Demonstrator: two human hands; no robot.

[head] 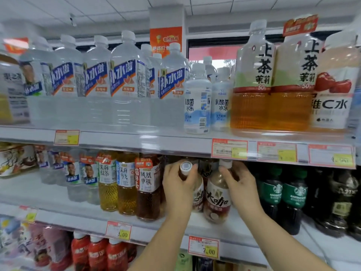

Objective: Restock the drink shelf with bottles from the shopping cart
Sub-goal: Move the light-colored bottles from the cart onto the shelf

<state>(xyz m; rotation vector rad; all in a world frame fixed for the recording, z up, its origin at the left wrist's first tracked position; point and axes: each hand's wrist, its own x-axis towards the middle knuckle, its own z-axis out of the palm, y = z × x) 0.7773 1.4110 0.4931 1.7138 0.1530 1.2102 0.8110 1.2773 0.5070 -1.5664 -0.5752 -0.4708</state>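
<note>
Two brown coffee-drink bottles with white caps stand on the middle shelf [224, 231]. My left hand [178, 187] grips the left bottle [198, 196] around its neck and shoulder, its cap showing above my fingers. My right hand [237, 184] grips the right bottle [215, 198] near its neck; that bottle leans slightly and its lower part rests on the shelf. Both forearms reach up from the bottom of the view. The shopping cart is out of view.
Tea bottles [127, 184] stand left of my hands, dark green-labelled coffee bottles [273, 194] to the right. The top shelf's edge [175, 141] with price tags hangs just above the caps. Large water bottles [125, 83] and tea bottles fill the top shelf. Red bottles [97, 253] sit below.
</note>
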